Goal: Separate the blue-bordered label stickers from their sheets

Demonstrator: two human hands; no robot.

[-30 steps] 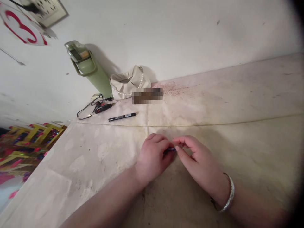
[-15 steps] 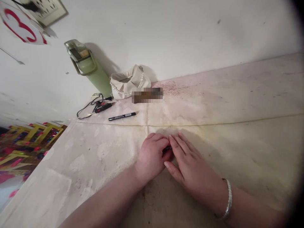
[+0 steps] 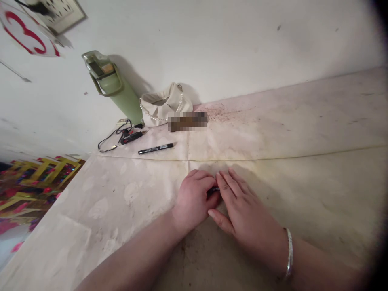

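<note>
A stained table (image 3: 303,182) spreads beneath the fingers. The left hand (image 3: 192,198), the nearer one, curls closed round a dark object (image 3: 214,189), mostly hidden; its visible end points toward the right hand's fingertips, though its full axis cannot be told. The right hand (image 3: 239,206) lies with fingers straight and thumb apart; anything beneath its palm is hidden. Beyond the left fingers, leftward, lies a pen (image 3: 155,148), then a corded tool (image 3: 132,138). Farther off stand a gaping bag (image 3: 177,97) and a lidded bottle (image 3: 129,99), contents of both unseen.
</note>
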